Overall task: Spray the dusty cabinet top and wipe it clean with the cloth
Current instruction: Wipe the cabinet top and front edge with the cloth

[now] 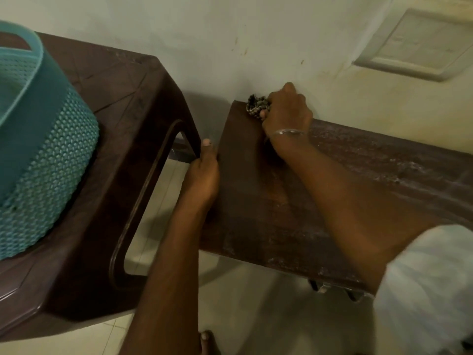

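Cabinet top, dark wood, long axis left-right along the wall; near-left part looks wiped, grey dust streaks cover back strip & right end. Its left edge is clasped by left hand, thumb on top. At back-left corner, right hand, grip bunched round cloth, a checked wad. Dust lies to grip's right, so next sweep prob. goes rightward.

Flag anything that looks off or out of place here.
Nothing is spilled, broken or askew. The only oddity is grey dust streaking the right half of the cabinet top, while the left part near the cloth in the right hand looks darker and cleaner.
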A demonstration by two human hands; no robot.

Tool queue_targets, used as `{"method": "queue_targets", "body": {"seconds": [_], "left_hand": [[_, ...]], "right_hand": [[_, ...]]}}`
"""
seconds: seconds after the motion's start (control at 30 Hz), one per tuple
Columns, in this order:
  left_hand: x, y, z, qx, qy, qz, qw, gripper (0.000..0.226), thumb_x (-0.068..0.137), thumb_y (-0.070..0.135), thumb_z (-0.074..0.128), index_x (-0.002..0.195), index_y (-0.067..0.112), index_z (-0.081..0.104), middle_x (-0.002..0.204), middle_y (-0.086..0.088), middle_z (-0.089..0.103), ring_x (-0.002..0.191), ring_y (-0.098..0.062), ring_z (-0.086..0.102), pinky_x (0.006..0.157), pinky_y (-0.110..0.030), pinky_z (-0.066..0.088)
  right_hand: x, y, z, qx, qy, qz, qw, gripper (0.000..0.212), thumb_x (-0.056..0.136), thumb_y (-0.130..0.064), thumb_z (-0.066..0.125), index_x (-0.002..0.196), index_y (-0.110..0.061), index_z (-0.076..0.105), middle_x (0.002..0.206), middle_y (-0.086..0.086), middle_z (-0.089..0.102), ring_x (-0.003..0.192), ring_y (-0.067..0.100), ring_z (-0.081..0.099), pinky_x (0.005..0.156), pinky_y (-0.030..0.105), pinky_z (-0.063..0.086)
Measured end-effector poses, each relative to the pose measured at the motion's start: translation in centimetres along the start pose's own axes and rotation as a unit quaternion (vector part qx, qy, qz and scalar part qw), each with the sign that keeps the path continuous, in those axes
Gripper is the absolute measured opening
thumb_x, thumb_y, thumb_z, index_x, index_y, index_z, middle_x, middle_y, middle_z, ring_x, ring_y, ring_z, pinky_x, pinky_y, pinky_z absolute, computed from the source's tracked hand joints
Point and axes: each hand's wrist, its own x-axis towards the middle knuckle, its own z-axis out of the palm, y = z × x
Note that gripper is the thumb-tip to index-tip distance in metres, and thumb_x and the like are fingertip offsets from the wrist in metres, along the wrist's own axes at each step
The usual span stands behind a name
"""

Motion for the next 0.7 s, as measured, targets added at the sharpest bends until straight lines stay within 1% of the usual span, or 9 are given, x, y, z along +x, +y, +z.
{"method": "queue_targets", "body": {"seconds": [0.1, 0.13, 0.2, 0.27, 0.4, 0.5, 0.6, 0.67, 0.7], "left_hand": [[0.0, 0.1, 0.3, 0.002, 0.009, -0.005, 1.000, 0.063, 0.103, 0.060, 0.014, 0.140, 0.028, 0.055, 0.142, -0.003, 0.055, 0.107, -0.016, 0.050, 0.089, -0.032, 0.033], [0.1, 0.2, 0.4, 0.005, 0.012, -0.007, 1.000, 0.063, 0.103, 0.060, 0.015, 0.140, 0.028, 0.055, 0.143, -0.003, 0.055, 0.109, -0.016, 0.050, 0.090, -0.032, 0.034], [0.2, 0.1, 0.6, 0.007, 0.017, -0.006, 1.000, 0.064, 0.103, 0.061, 0.016, 0.141, 0.027, 0.054, 0.144, -0.004, 0.054, 0.122, -0.021, 0.053, 0.095, -0.032, 0.035], [0.0, 0.1, 0.7, 0.010, 0.015, -0.010, 1.000, 0.064, 0.102, 0.063, 0.018, 0.141, 0.026, 0.054, 0.143, -0.005, 0.055, 0.128, -0.025, 0.053, 0.100, -0.035, 0.037], [-0.4, -0.1, 0.4, 0.015, -0.007, -0.002, 1.000, 0.067, 0.101, 0.066, 0.017, 0.140, 0.028, 0.055, 0.141, -0.003, 0.057, 0.126, -0.024, 0.055, 0.104, -0.039, 0.041], [-0.2, 0.0, 0.3, 0.014, -0.009, -0.005, 1.000, 0.068, 0.100, 0.068, 0.017, 0.138, 0.028, 0.057, 0.140, -0.003, 0.058, 0.125, -0.024, 0.056, 0.108, -0.043, 0.042], [-0.1, 0.2, 0.9, 0.036, 0.000, -0.005, 0.999, 0.070, 0.099, 0.069, 0.015, 0.136, 0.028, 0.059, 0.137, -0.005, 0.059, 0.123, -0.026, 0.056, 0.109, -0.048, 0.042], [-0.2, 0.1, 1.1, 0.038, 0.003, 0.001, 0.999, 0.070, 0.100, 0.066, 0.015, 0.135, 0.025, 0.059, 0.132, -0.003, 0.060, 0.121, -0.025, 0.056, 0.108, -0.046, 0.041], [-0.3, 0.1, 1.2, 0.036, 0.004, 0.004, 0.999, 0.069, 0.101, 0.064, 0.016, 0.134, 0.022, 0.059, 0.126, -0.001, 0.060, 0.119, -0.023, 0.055, 0.107, -0.042, 0.041]], "right_hand": [[-2.6, 0.6, 0.0, -0.020, 0.005, -0.020, 1.000, 0.019, 0.092, -0.021, 0.060, 0.110, -0.015, 0.063, 0.124, 0.007, 0.047, 0.106, 0.029, 0.050, 0.064, 0.033, 0.034], [-3.7, 1.0, 0.2, -0.022, 0.013, -0.030, 0.999, 0.018, 0.091, -0.019, 0.060, 0.109, -0.017, 0.063, 0.122, 0.006, 0.047, 0.105, 0.028, 0.049, 0.062, 0.032, 0.032], [-4.7, 1.5, 0.3, -0.013, 0.025, -0.048, 0.998, 0.018, 0.088, -0.016, 0.061, 0.106, -0.020, 0.064, 0.118, 0.004, 0.048, 0.103, 0.027, 0.050, 0.058, 0.031, 0.031], [-3.3, 1.5, 0.4, -0.006, 0.028, -0.044, 0.999, 0.018, 0.088, -0.016, 0.062, 0.105, -0.019, 0.065, 0.116, 0.004, 0.049, 0.100, 0.027, 0.051, 0.059, 0.032, 0.033], [0.4, 1.3, 0.1, 0.012, 0.004, -0.004, 1.000, 0.020, 0.089, -0.016, 0.063, 0.109, -0.014, 0.066, 0.121, 0.008, 0.049, 0.105, 0.030, 0.051, 0.068, 0.034, 0.037], [-1.2, 1.4, 0.1, -0.005, -0.001, -0.011, 1.000, 0.020, 0.090, -0.016, 0.062, 0.110, -0.014, 0.064, 0.123, 0.008, 0.047, 0.105, 0.030, 0.050, 0.066, 0.033, 0.037], [-3.8, 2.3, 0.6, -0.015, 0.022, -0.027, 0.999, 0.019, 0.087, -0.015, 0.063, 0.106, -0.018, 0.064, 0.119, 0.005, 0.047, 0.101, 0.028, 0.051, 0.060, 0.032, 0.034], [-3.8, 2.6, 0.8, -0.008, 0.028, -0.039, 0.999, 0.018, 0.087, -0.018, 0.065, 0.105, -0.020, 0.064, 0.117, 0.004, 0.048, 0.100, 0.026, 0.051, 0.059, 0.031, 0.034], [-3.2, 2.5, 0.7, -0.004, 0.025, -0.042, 0.999, 0.018, 0.088, -0.021, 0.064, 0.106, -0.019, 0.064, 0.117, 0.004, 0.048, 0.101, 0.027, 0.051, 0.061, 0.031, 0.034]]}}
